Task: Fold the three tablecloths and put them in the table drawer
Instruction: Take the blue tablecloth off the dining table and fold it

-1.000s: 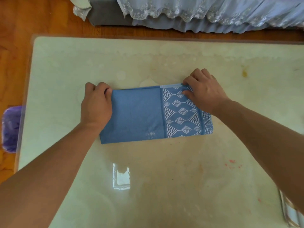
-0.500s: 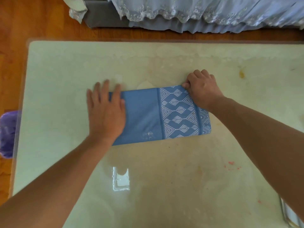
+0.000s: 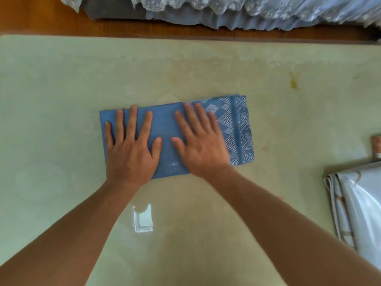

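Note:
A blue tablecloth (image 3: 239,129), folded into a flat rectangle with a white geometric pattern at its right end, lies in the middle of the pale glossy table (image 3: 61,79). My left hand (image 3: 132,149) presses flat on its left half, fingers spread and straight. My right hand (image 3: 203,145) lies flat on its middle, fingers straight, partly over the patterned band. A folded shiny white tablecloth (image 3: 358,207) with a tan print rests at the table's right edge. No drawer is in view.
A small tan and white object (image 3: 376,146) sits at the right edge above the white cloth. Beyond the table's far edge are a wooden floor (image 3: 41,15) and a lace-trimmed pale blue cover (image 3: 247,11) on furniture.
My right hand has let go of the cloth's far right corner and now lies flat on its middle. My left hand stays flat on the left half. The view has shifted right.

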Demonstrator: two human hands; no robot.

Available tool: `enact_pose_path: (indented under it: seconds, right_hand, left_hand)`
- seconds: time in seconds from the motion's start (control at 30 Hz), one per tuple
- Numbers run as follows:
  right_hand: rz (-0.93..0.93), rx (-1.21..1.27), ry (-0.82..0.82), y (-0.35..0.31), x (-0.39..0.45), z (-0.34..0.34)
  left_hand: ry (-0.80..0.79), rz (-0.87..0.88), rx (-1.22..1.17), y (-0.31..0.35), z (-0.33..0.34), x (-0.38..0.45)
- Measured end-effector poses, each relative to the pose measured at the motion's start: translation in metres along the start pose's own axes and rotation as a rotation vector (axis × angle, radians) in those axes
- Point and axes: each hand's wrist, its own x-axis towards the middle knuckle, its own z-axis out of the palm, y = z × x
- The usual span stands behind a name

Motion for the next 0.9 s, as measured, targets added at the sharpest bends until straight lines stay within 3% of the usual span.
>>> enact_pose_path:
  seconds: [0.2,0.37,0.43,0.53,0.73,0.8,0.9]
  right_hand:
    - [0.212,0.003,-0.029,0.092,-0.003,-0.016]
    - [0.272,-0.011,-0.026,0.100,0.002,-0.017]
    - [0.275,-0.016,-0.020,0.098,0.001,-0.016]
    - [0.296,-0.007,-0.008,0.100,0.002,-0.016]
    - [0.283,-0.004,-0.001,0.101,0.000,-0.015]
    - [0.287,-0.003,-0.010,0.101,0.001,-0.015]
    - [0.310,0.091,-0.043,0.101,0.001,-0.020]
  left_hand:
    - [0.005,0.002,-0.005,0.002,-0.001,0.000]
    - [0.000,0.027,-0.047,0.000,0.000,0.000]
    - [0.019,-0.111,-0.123,-0.003,-0.005,-0.006]
    - [-0.035,-0.511,-0.379,-0.010,-0.023,-0.022]
    - [-0.256,-0.908,-0.961,-0.040,-0.063,0.006]
    - [-0.387,-0.943,-1.268,-0.043,-0.083,0.012]
    - [-0.516,-0.818,-1.527,-0.035,-0.114,0.003]
